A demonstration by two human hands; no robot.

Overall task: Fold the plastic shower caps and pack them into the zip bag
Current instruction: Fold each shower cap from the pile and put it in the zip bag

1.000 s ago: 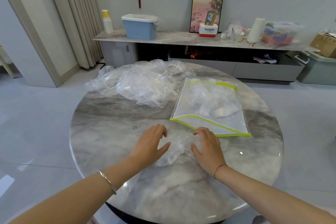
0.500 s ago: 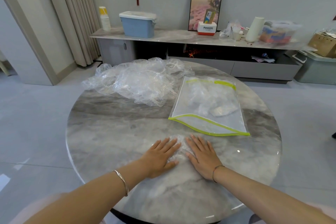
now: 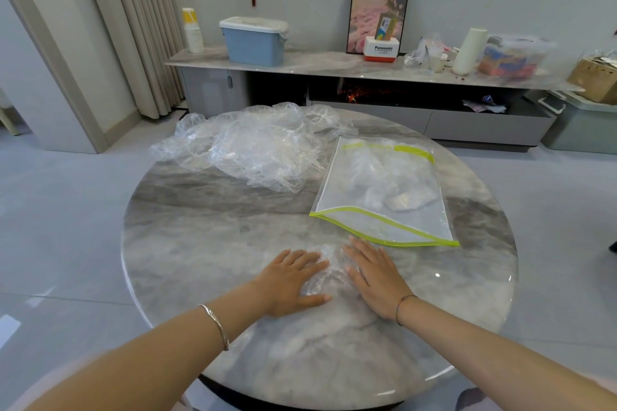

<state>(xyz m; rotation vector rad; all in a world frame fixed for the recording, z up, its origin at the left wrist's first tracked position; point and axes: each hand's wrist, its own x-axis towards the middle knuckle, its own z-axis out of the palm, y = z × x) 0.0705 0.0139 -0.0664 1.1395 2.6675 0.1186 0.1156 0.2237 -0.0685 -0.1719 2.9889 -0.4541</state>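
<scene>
A folded clear shower cap [image 3: 329, 272] lies flat on the round marble table [image 3: 207, 243], near its front middle. My left hand [image 3: 289, 280] presses on its left side with straight fingers. My right hand [image 3: 375, 275] presses flat on its right side. A clear zip bag [image 3: 384, 227] with a yellow-green edge lies just beyond my right hand; folded caps show inside it. A loose heap of clear shower caps [image 3: 257, 147] sits at the table's far left.
Behind the table runs a low marble-topped cabinet [image 3: 317, 67] carrying a blue bin [image 3: 252, 42], a framed picture [image 3: 379, 7] and other boxes. Curtains [image 3: 133, 27] hang at the left. Grey tiled floor surrounds the table.
Both hands went from hovering with curled fingers over the cap to lying flat on it, pressing it down. The view drifted slightly.
</scene>
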